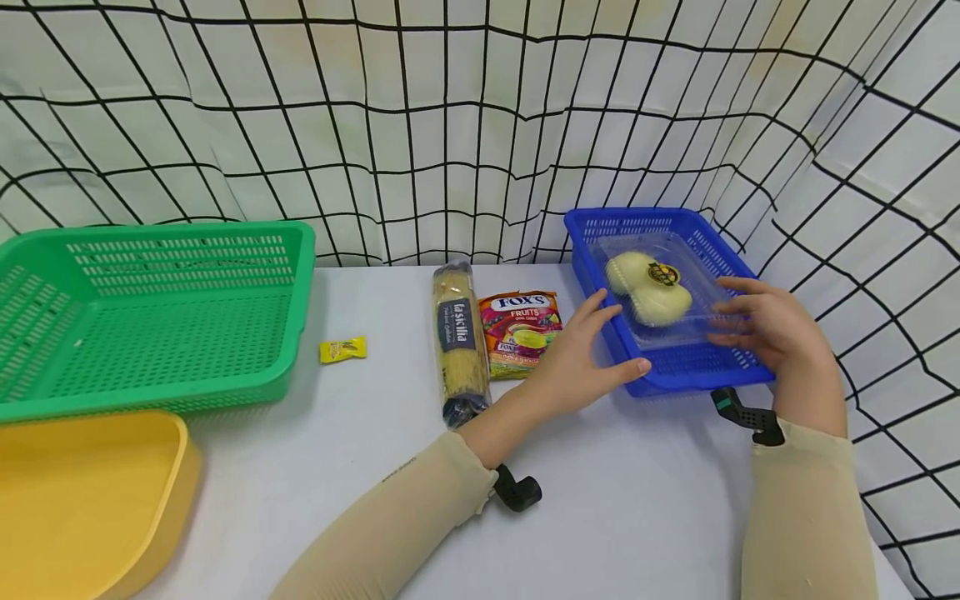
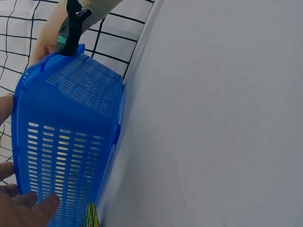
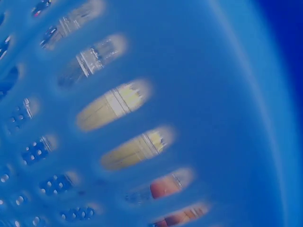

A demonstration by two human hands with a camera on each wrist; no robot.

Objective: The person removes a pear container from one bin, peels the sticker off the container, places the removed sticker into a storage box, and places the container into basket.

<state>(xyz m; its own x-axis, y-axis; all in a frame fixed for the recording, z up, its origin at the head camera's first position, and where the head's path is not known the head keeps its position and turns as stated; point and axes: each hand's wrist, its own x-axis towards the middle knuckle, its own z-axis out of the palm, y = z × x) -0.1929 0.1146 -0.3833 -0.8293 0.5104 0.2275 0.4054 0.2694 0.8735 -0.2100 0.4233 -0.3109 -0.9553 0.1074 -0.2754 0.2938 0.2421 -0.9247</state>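
Observation:
A clear plastic box (image 1: 705,304) lies inside the blue basket (image 1: 705,381); it holds pale yellow rounded pieces under a dark round label. My right hand (image 1: 783,325) reaches over the basket's right side, fingertips at the box's right edge. Beside the left rim, my left hand (image 1: 573,367) has its fingers and thumb spread. In the left wrist view, its fingers (image 2: 45,208) show against the slotted basket wall. The basket's slotted side (image 3: 213,94) fills the right wrist view, hiding the right hand there.
A pack of spaghetti (image 1: 459,342) and a Fox's candy bag (image 1: 520,321) lie left of the blue basket. Farther left are a small yellow wrapped candy (image 1: 342,349), a green basket (image 1: 300,308) and a yellow tub (image 1: 168,508). Black netting (image 1: 442,137) hangs behind.

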